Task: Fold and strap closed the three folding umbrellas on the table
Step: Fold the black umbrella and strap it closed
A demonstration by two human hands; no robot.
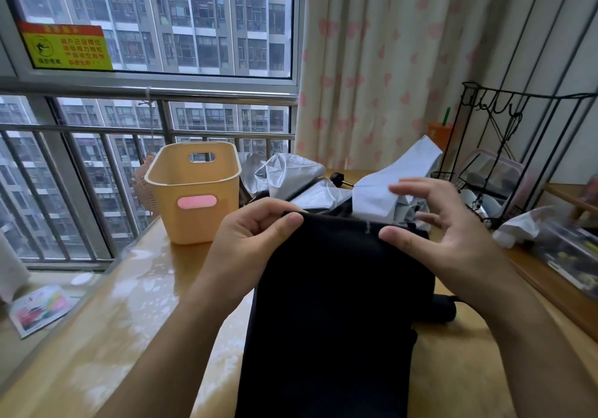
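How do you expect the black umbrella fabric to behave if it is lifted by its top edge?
Probably floppy: the black umbrella fabric drapes limply below the left hand pinching its edge. Likely light, since a mere pinch holds it.

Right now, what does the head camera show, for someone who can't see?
The left hand pinches the top edge of a black umbrella over a wooden table; the right hand touches it. Behind lie silver umbrella cloth and a yellow basket.
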